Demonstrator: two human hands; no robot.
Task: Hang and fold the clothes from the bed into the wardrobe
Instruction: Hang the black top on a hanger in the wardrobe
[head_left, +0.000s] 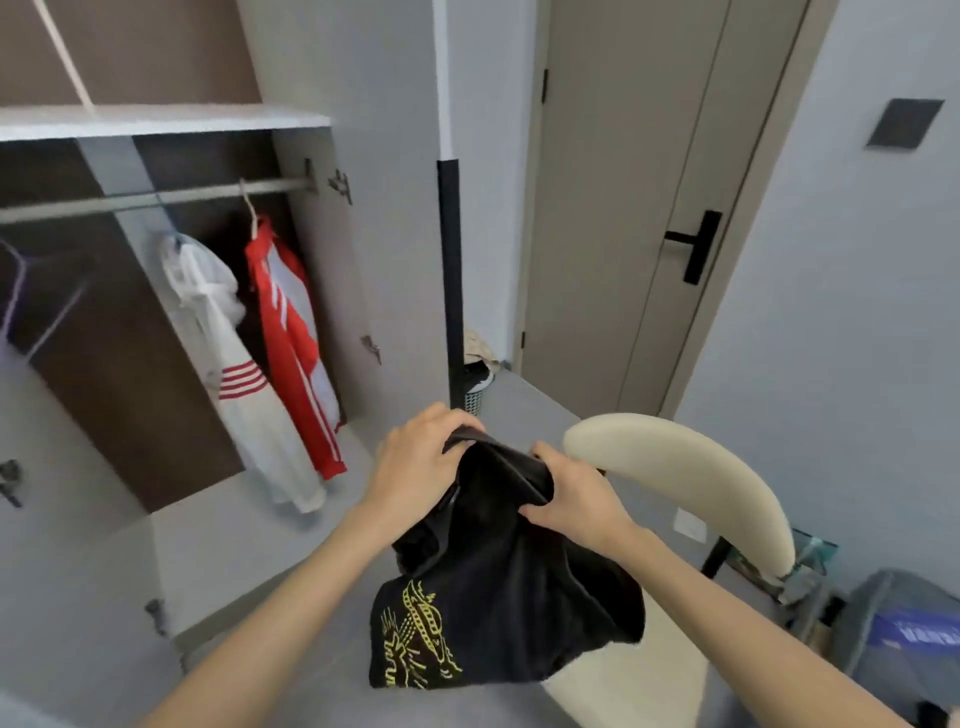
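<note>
A black T-shirt (498, 587) with a yellow print hangs in front of me, bunched at its top. My left hand (421, 467) grips the top edge of the shirt on the left. My right hand (571, 499) grips the bunched cloth on the right. The open wardrobe (156, 119) stands to the left, with a rail (156, 198) across it. A white jacket (234, 374) with red stripes and a red and white jacket (293, 358) hang from the rail. The bed is out of view.
A cream chair (691, 478) stands just right of the shirt, its backrest close to my right hand. A shut door (639, 208) with a black handle is ahead. A small bin (477, 387) sits by the wall. A grey box (904, 639) is at the lower right.
</note>
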